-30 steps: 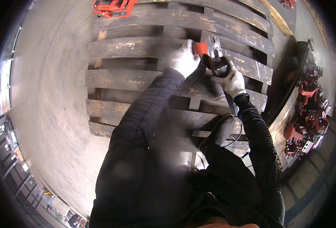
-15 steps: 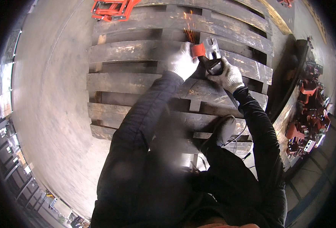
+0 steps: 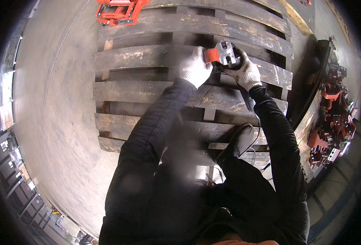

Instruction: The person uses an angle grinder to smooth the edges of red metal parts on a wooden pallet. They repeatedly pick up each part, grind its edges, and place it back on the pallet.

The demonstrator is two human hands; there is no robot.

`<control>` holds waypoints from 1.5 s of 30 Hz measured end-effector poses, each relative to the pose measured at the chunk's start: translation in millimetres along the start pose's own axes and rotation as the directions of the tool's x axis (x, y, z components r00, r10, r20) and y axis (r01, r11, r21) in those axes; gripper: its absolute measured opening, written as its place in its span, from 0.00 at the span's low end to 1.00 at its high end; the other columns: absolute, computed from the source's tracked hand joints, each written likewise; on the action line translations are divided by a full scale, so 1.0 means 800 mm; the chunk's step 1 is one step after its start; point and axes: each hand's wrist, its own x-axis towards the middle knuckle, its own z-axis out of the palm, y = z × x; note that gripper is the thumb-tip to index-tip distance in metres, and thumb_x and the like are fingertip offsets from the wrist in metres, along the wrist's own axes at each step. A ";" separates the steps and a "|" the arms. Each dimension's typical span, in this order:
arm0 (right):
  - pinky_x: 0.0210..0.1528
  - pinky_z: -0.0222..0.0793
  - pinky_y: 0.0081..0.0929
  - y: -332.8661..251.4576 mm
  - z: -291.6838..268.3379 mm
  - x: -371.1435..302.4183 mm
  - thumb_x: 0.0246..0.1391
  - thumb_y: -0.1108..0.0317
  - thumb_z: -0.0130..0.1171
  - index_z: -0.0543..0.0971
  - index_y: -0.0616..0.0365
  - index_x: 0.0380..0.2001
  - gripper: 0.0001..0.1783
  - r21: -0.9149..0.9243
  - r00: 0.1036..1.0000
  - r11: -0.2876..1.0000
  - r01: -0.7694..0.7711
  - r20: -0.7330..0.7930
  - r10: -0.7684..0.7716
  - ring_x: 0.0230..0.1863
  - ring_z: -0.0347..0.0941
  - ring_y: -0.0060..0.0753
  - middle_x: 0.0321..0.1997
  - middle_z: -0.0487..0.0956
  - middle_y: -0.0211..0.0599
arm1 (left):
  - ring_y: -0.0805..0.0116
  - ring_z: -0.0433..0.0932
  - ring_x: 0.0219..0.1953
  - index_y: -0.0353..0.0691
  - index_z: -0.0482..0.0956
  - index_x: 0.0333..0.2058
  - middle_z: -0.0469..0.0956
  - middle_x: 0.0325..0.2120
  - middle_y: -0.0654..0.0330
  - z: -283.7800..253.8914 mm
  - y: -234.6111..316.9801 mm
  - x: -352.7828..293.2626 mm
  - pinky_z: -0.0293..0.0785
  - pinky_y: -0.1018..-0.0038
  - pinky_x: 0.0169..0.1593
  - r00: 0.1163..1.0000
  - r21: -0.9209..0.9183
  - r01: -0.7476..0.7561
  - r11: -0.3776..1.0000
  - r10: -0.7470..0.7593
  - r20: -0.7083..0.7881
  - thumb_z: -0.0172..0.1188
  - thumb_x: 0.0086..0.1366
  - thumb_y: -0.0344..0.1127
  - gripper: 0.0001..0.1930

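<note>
- Head view: we have a red-and-silver metal part [image 3: 226, 51] out in front of us, over a slatted wooden pallet [image 3: 127, 90], with 12 o'clock pointing away from our body.
- Our left hand [image 3: 195, 68], in a white knit glove, is closed on the red end of the part; from that hand the silver face lies toward 2 o'clock.
- Our right hand [image 3: 245, 72], gloved alike, is wrapped around a dark tool [image 3: 238, 62]; from it the part lies toward 10 o'clock.
- The long axis of the silver face runs roughly from 11 to 5 o'clock, and the tool slants much the same way, its lower end showing by our right wrist.
- Our left hand is the nearer one, gripping the part itself; the tool sits right beside the silver face, and we cannot tell whether they touch.
- A cord [image 3: 257, 134] shows below the right wrist, passing near our shoe [image 3: 241, 141] toward 6 o'clock.
- Farther off, we see red metal frames [image 3: 117, 18] toward 11 o'clock and a heap of red parts [image 3: 330, 94] toward 4 o'clock, both well apart from our hands.
</note>
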 end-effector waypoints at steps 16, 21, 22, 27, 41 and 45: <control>0.56 0.77 0.40 0.022 0.017 0.060 0.45 0.52 0.77 0.66 0.56 0.68 0.50 -0.108 0.998 0.992 0.063 0.022 -0.061 0.55 0.80 0.59 0.53 0.82 0.59 | 0.44 0.84 0.32 0.43 0.67 0.52 0.83 0.33 0.48 -0.012 0.011 0.000 0.79 0.53 0.36 0.997 -0.032 0.057 0.998 -0.055 0.061 0.67 0.60 0.42 0.25; 0.59 0.75 0.41 -0.019 -0.021 0.025 0.41 0.43 0.79 0.63 0.59 0.70 0.58 -0.164 0.994 0.986 0.002 0.109 0.016 0.56 0.79 0.58 0.54 0.81 0.61 | 0.44 0.84 0.31 0.43 0.66 0.52 0.83 0.32 0.48 -0.016 0.012 0.000 0.79 0.53 0.36 0.998 -0.066 0.048 0.997 -0.046 0.042 0.67 0.60 0.43 0.26; 0.60 0.74 0.41 0.019 -0.002 0.026 0.39 0.43 0.81 0.62 0.58 0.71 0.61 -0.221 0.997 0.974 0.055 0.071 -0.040 0.58 0.78 0.57 0.56 0.81 0.59 | 0.44 0.84 0.31 0.43 0.66 0.53 0.83 0.31 0.48 -0.009 0.007 0.000 0.79 0.53 0.35 0.999 -0.071 0.027 0.997 -0.025 0.021 0.67 0.59 0.43 0.27; 0.62 0.73 0.38 0.004 -0.001 0.013 0.38 0.42 0.82 0.63 0.58 0.71 0.62 -0.024 0.998 0.999 0.024 0.055 -0.022 0.61 0.78 0.50 0.61 0.79 0.54 | 0.45 0.84 0.30 0.43 0.66 0.55 0.83 0.30 0.48 -0.010 0.008 0.001 0.79 0.53 0.35 0.997 -0.030 0.055 0.998 -0.054 0.061 0.66 0.60 0.43 0.28; 0.55 0.77 0.36 0.016 -0.008 -0.039 0.38 0.56 0.81 0.68 0.50 0.69 0.53 -0.119 0.996 0.993 -0.015 0.087 0.026 0.53 0.82 0.48 0.50 0.85 0.48 | 0.42 0.85 0.31 0.38 0.66 0.56 0.83 0.31 0.44 -0.003 0.006 -0.002 0.83 0.53 0.37 1.000 -0.011 -0.014 1.000 0.014 0.003 0.63 0.61 0.45 0.29; 0.56 0.78 0.39 0.033 -0.011 -0.064 0.40 0.54 0.80 0.67 0.48 0.70 0.52 0.061 0.996 0.996 -0.063 -0.058 0.066 0.54 0.82 0.51 0.53 0.83 0.52 | 0.43 0.85 0.33 0.36 0.63 0.62 0.83 0.32 0.42 0.006 -0.007 0.003 0.83 0.53 0.39 0.999 0.031 0.033 0.999 -0.034 0.026 0.64 0.63 0.50 0.36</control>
